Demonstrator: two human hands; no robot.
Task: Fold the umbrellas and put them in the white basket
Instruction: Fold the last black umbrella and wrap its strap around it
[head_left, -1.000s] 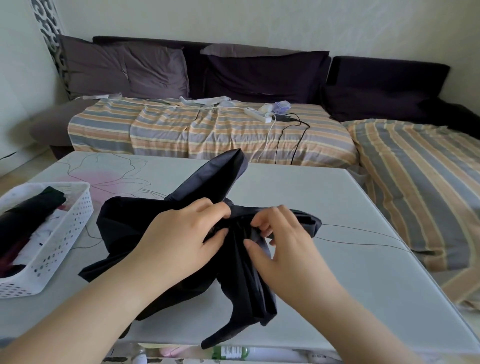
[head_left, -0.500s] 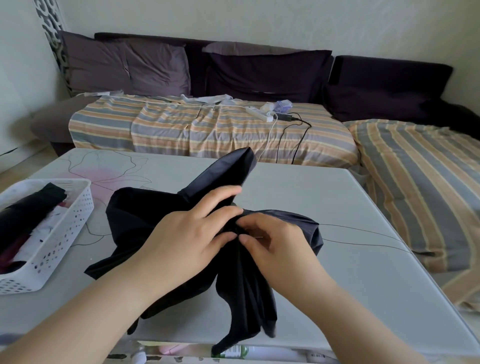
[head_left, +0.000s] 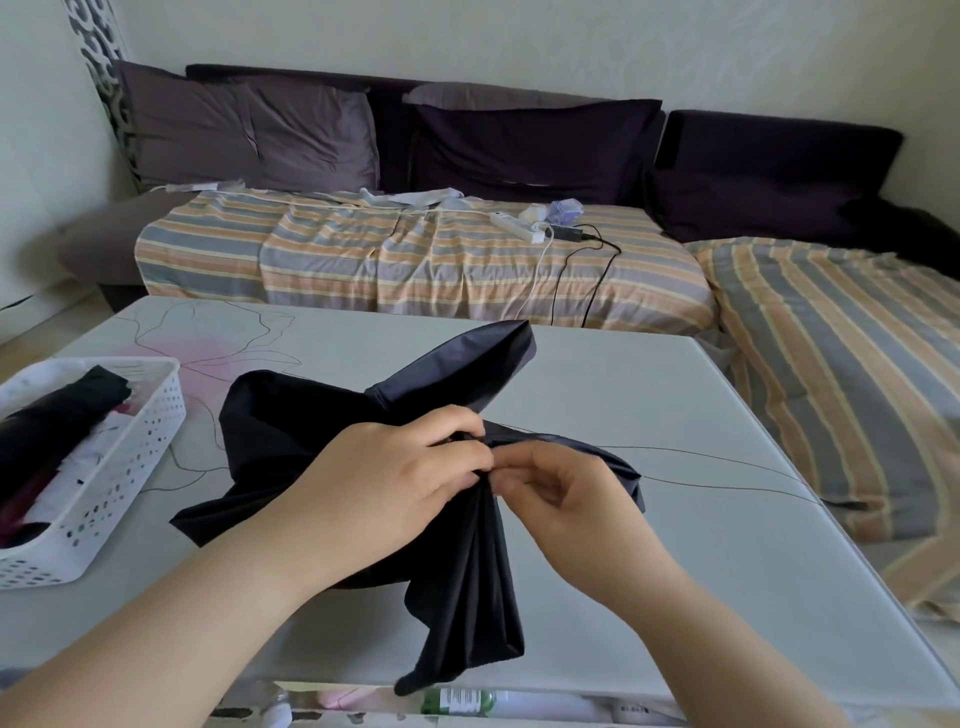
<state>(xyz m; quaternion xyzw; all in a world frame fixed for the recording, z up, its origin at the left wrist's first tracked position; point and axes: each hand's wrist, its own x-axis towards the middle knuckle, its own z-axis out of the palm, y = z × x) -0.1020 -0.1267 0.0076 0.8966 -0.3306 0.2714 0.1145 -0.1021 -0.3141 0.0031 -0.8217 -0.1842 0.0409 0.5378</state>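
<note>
A black umbrella lies collapsed on the pale table, its loose canopy flaps spreading left, up-right and down over the front edge. My left hand is closed around the gathered cloth at the middle of it. My right hand pinches a fold of the cloth right beside the left fingers. The white basket stands at the table's left edge and holds a folded black umbrella on top of other white and dark red things.
Behind the table runs a dark sofa with a striped cover. A white power strip and black cables lie on it. Bottles show on a shelf under the table's front edge.
My right hand has slid left and closed its fingertips on a fold next to my left hand. The up-right flap has risen slightly. The view shifted a little downward.
</note>
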